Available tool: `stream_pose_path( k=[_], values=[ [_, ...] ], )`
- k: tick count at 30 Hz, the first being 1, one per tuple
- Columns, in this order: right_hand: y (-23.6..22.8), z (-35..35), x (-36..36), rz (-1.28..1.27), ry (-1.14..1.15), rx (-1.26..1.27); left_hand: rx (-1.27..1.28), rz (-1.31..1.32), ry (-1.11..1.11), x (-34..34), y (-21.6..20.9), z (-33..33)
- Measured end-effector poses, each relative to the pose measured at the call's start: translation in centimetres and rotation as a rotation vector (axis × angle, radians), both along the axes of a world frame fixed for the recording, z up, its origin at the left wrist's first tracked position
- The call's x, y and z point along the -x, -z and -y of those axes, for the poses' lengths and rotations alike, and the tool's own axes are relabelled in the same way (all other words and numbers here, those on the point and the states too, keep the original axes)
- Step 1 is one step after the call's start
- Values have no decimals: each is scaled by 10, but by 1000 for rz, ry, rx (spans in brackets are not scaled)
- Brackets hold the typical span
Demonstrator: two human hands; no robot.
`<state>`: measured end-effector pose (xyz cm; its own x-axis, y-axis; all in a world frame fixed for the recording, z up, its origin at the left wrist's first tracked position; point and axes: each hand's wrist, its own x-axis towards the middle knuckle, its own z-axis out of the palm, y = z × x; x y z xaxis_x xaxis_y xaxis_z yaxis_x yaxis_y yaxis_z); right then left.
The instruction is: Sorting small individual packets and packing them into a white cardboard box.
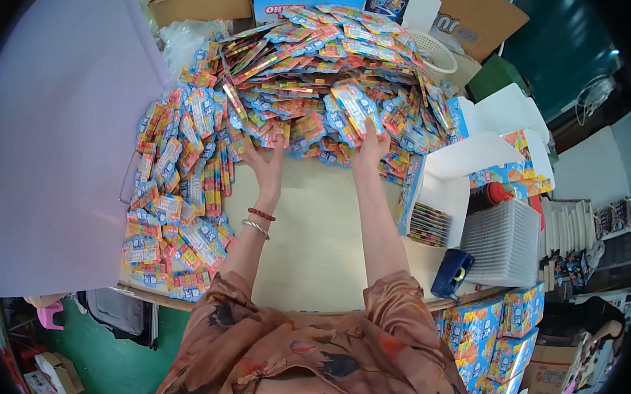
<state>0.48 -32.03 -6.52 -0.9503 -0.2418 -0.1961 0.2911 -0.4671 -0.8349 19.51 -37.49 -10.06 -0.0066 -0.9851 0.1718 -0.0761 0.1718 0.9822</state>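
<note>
A big heap of flat, colourful blister-card packets (310, 57) with blue, scalloped tops covers the far part of the table. My right hand (372, 146) pinches a light-blue and white packet (354, 110) by its lower right edge, in front of the heap. More packets lie close behind it. At the heap's near left edge, my left hand (265, 166) has its thumb and fingers spread apart, fingertips beside the packets. I see no packet held in it. A blurred packet (307, 132) lies between my two hands.
Loose packets (175, 209) spread down the table's left side. To the right stand an open white display box (433, 194) with packets stacked inside, a stack of clear plastic trays (502, 243), and a dark blue tool (453, 272). Filled boxes (488, 341) stand below the right edge.
</note>
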Motion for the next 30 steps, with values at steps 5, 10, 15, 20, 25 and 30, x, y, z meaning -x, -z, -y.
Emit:
stream_pose_path(
  k=[5, 10, 15, 20, 25, 30],
  values=[
    [26, -80, -24, 15, -59, 122, -172, -136, 131, -17, 21, -58],
    [59, -142, -87, -81, -192, -40, -639, -425, 544, -4, 1, -145],
    [54, -162, -144, -118, -276, -114, -773, -587, 442, -17, 15, -145],
    [59, -174, -155, -228, -518, -199, -886, -740, 597, -45, 31, -129],
    [60, -189, -167, -210, -636, -197, -811, -629, 628, -65, 33, -122],
    [79, -218, -163, -237, -453, -232, -637, -263, 793, -94, 10, -101]
  ],
)
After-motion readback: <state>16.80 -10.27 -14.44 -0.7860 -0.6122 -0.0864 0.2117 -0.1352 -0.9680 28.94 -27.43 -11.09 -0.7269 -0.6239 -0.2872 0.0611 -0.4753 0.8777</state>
